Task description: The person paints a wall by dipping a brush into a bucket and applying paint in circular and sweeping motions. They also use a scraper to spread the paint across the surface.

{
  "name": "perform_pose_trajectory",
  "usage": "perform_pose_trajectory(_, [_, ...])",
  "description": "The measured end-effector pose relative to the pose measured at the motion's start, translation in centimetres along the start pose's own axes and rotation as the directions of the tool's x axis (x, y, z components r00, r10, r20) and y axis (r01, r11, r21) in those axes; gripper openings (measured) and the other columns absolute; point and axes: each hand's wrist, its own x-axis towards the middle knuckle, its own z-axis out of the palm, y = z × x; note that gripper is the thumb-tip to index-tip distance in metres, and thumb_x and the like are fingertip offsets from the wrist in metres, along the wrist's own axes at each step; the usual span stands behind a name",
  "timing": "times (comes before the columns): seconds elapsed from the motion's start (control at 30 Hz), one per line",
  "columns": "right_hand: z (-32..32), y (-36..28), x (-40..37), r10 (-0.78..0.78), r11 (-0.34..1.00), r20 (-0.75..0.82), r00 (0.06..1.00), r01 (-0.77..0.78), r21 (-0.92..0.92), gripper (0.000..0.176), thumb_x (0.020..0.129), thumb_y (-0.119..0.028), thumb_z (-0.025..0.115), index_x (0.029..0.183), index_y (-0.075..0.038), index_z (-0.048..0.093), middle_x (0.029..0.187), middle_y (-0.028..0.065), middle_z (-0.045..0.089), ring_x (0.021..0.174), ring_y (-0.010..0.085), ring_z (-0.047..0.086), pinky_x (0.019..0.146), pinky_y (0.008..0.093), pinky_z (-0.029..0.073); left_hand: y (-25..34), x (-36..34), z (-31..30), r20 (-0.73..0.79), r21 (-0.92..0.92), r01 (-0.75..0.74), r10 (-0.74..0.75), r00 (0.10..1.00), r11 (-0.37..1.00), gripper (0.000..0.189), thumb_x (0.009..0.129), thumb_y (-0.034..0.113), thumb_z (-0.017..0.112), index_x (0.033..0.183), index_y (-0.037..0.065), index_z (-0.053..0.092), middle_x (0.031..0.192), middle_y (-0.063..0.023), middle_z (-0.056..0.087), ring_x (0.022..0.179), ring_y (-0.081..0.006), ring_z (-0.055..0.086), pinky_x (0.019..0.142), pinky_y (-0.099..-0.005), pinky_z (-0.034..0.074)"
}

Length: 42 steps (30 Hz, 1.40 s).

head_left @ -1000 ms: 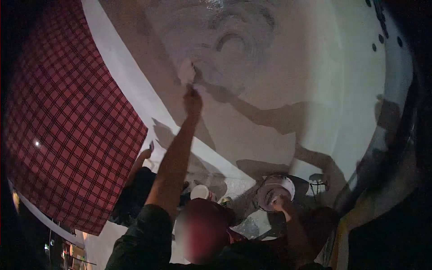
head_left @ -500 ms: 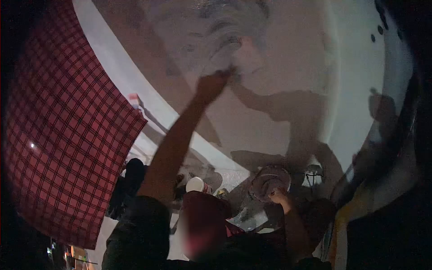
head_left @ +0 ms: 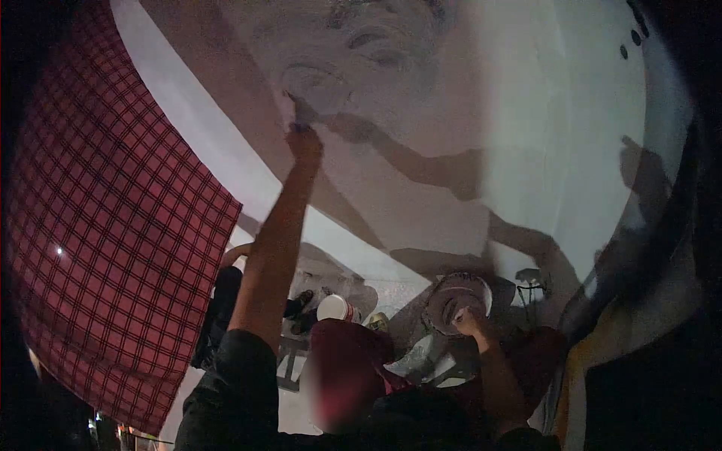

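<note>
My left hand [head_left: 304, 141] is raised at the wall [head_left: 421, 98], on a stretch with curved, darker smears. Its fingers are closed round a small dark hand tool [head_left: 299, 114]; whether this is a brush or a scraper is too dim to make out. Lower down, my right hand [head_left: 471, 322] grips the near rim of a round bucket [head_left: 438, 292], whose inside looks greyish and smeared. The fingertips bend over the bucket's edge. Shadows of my arm and tool fall across the wall.
A red checked cloth [head_left: 128, 225] hangs on the left beside a pale strip. Below are a white tub [head_left: 335, 307], a shoe [head_left: 377, 323] and my red-clothed leg [head_left: 346, 353]. Part of another person in dark clothing [head_left: 218, 308] shows behind my left arm.
My left hand has moved left and slightly down across the wall with the tool. My right hand stays at the bucket. More of the white tub and the other person's arm shows.
</note>
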Motion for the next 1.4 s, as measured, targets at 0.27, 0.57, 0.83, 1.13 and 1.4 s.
perform_pose_trajectory(0.27, [6.9,7.5,5.4,-0.111,0.984,-0.215,0.970,0.077,-0.158,0.038,0.081,-0.036,0.066,0.097,-0.002,0.069,0.101,0.0205,0.066,0.092,0.0358,0.065,0.083,0.0425,0.052,20.0,-12.7,-0.5,-0.161,-0.344,-0.329,0.290,0.944,0.880,0.048,0.096,0.024,0.046,0.137,-0.001,0.038,0.082,-0.0189,0.058,0.066,-0.0235,0.058,0.058,-0.0361,0.047])
perform_pose_trajectory(0.57, [-1.1,-1.5,-1.3,0.052,0.994,-0.028,0.998,-0.054,-0.096,0.035,0.080,-0.036,0.067,0.097,-0.006,0.070,0.100,0.0175,0.067,0.093,0.0355,0.064,0.081,0.0434,0.051,10.9,-1.4,-10.5,0.535,0.437,-0.882,0.738,0.412,0.175,0.052,0.091,0.014,0.050,0.141,0.025,0.040,0.099,-0.0170,0.064,0.075,-0.0315,0.066,0.065,-0.0450,0.055])
perform_pose_trajectory(0.83, [-0.8,-1.1,-1.1,0.050,0.996,-0.016,0.999,-0.051,-0.072,0.042,0.075,-0.034,0.070,0.100,-0.001,0.067,0.103,0.0217,0.065,0.092,0.0364,0.064,0.085,0.0430,0.051,6.8,-3.1,-9.5,-0.058,0.208,-0.418,0.438,0.897,0.884,0.044,0.095,0.022,0.046,0.138,0.011,0.043,0.103,-0.0211,0.063,0.081,-0.0374,0.065,0.067,-0.0482,0.050])
perform_pose_trajectory(1.13, [0.4,0.0,-0.6,0.023,0.997,-0.039,0.999,-0.025,-0.068,0.035,0.075,-0.031,0.068,0.101,-0.007,0.069,0.106,0.0193,0.065,0.098,0.0343,0.064,0.086,0.0424,0.051,23.3,-11.4,1.4,0.098,-0.718,0.209,-0.201,0.975,0.664,0.049,0.096,0.020,0.043,0.140,0.001,0.033,0.103,-0.0182,0.058,0.087,-0.0301,0.056,0.075,-0.0373,0.044])
perform_pose_trajectory(1.4, [0.4,0.9,-0.2,-0.033,0.999,-0.013,0.999,0.033,-0.036,0.029,0.079,-0.028,0.067,0.099,-0.007,0.069,0.103,0.0198,0.066,0.098,0.0349,0.064,0.086,0.0426,0.051,19.0,-8.8,-4.9,0.257,0.084,-0.840,0.803,0.538,0.536,0.051,0.097,0.018,0.044,0.146,0.020,0.031,0.092,-0.0173,0.064,0.078,-0.0274,0.064,0.066,-0.0374,0.052])
